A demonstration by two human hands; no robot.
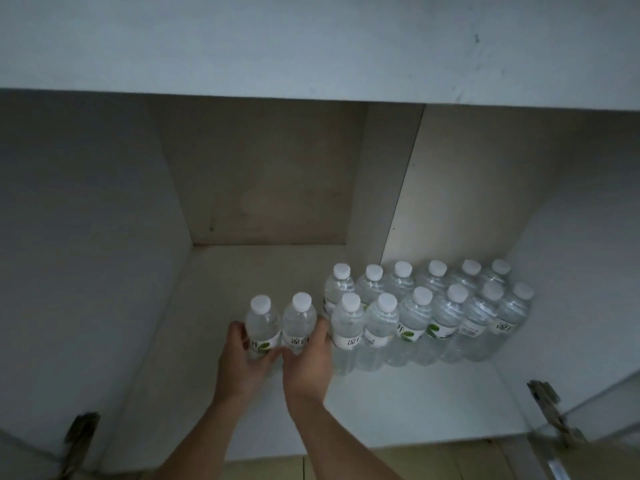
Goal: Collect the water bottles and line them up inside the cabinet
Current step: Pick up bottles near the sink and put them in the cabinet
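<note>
Inside the open cabinet [398, 403], several clear water bottles with white caps [426, 317] stand in two rows along the right side of the floor panel. Just left of those rows stand two more bottles, upright and side by side. My left hand [242, 355] grips the left bottle [261, 327] around its label. My right hand [306, 358] grips the right bottle [298, 322], its fingers next to the front row's leftmost bottle [348, 323]. Both forearms reach in from the bottom of the view.
The cabinet's left wall [86, 254] and back panel [263, 174] enclose bare floor on the left and behind. A vertical board edge [401, 188] rises behind the rows. Metal hinges sit at the lower left [79, 431] and lower right [547, 403]. A counter slab [311, 46] overhangs the opening.
</note>
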